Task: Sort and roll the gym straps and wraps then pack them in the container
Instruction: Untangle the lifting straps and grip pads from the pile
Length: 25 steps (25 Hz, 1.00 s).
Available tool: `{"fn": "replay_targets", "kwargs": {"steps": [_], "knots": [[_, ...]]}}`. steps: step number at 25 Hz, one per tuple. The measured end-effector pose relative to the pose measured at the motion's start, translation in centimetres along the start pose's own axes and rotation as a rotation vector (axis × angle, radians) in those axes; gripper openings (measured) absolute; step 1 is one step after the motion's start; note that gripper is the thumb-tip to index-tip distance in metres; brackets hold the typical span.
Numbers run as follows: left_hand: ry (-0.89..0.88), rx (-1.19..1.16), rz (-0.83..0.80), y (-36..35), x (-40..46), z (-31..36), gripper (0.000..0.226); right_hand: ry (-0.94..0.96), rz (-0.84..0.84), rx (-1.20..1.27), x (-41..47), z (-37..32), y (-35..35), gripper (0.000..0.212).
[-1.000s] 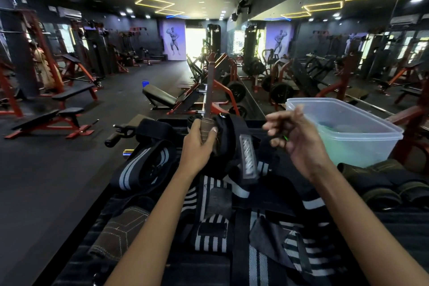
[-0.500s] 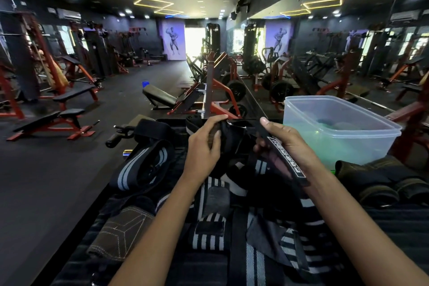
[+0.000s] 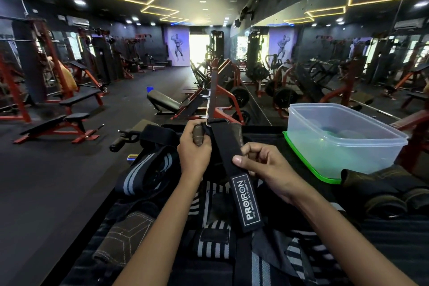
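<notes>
Left hand (image 3: 193,150) is gripping the far end of a black PROIRON strap (image 3: 234,169), fingers curled round the olive-brown padded part right by the metal ring (image 3: 217,122). Right hand (image 3: 264,167) is pinching the same strap lower down, thumb lying on its face, fingers curled behind. The strap is running taut between both hands, raised over the pile, and its labelled tail is hanging down past the right hand toward the near edge.

Under the hands, loose wraps are lying in a heap on a dark striped surface (image 3: 394,239), cannot tell what it is:
- grey-striped black wrap (image 3: 146,172), coiled, sitting at the left edge
- olive-brown stitched pad (image 3: 123,237), lying near the left edge, closer to the near side
- black-and-white striped wrap (image 3: 213,242), lying mid-pile, directly under the strap's tail
- rolled dark olive wraps (image 3: 390,193), sitting at the right side, just in front of the container

Clear plastic container (image 3: 343,137) is standing toward the far right corner on its green lid (image 3: 308,165). Something blurry is showing inside it; cannot tell what.

Beyond the far edge, red-framed benches (image 3: 58,123) and plate-loaded machines are filling the gym floor, with a mirror wall on the right.
</notes>
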<state>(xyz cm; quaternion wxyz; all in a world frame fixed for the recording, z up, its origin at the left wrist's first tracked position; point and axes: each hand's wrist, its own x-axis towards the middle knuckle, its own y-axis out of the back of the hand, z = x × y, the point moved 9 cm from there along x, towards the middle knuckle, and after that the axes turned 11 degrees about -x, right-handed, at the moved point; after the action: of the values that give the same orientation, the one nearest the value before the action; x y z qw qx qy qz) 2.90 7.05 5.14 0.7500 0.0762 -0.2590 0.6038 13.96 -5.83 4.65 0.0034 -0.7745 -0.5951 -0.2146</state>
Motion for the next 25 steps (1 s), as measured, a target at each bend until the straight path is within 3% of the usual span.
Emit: {"fn": "replay_targets", "kwargs": {"steps": [4, 8, 11, 15, 18, 21, 23, 25], "knots": [[0.194, -0.24, 0.003, -0.9, -0.2, -1.7, 0.029, 0.0, 0.053, -0.111, 0.1, 0.9, 0.2, 0.013], [0.308, -0.322, 0.034, -1.4, -1.0, -2.1, 0.023, 0.006, 0.129, -0.182, 0.1, 1.4, 0.4, 0.008], [0.402, -0.299, 0.041, -1.4, -1.7, -2.2, 0.019, 0.118, 0.24, -0.419, 0.0, 0.5, 1.0, 0.011], [0.375, -0.323, -0.123, -2.6, -1.8, -0.9, 0.02, 0.248, 0.318, -0.492, -0.3, -1.1, 1.5, 0.017], [0.426, -0.361, -0.416, -4.9, -2.6, -0.4, 0.042, 0.235, 0.375, -0.298, -0.1, -0.7, 3.0, 0.013], [0.335, -0.16, -0.685, -5.9, -3.1, -1.1, 0.107, 0.19, 0.379, -0.173, 0.1, 0.1, 3.8, 0.016], [0.154, 0.003, -0.768, -6.1, -3.3, -0.5, 0.114, 0.188, 0.396, -0.181, 0.0, -0.1, 4.2, 0.017], [0.055, 0.044, -0.757, -5.8, -3.0, 0.0, 0.103, 0.164, 0.415, -0.156, 0.0, -0.1, 4.8, 0.015]]}}
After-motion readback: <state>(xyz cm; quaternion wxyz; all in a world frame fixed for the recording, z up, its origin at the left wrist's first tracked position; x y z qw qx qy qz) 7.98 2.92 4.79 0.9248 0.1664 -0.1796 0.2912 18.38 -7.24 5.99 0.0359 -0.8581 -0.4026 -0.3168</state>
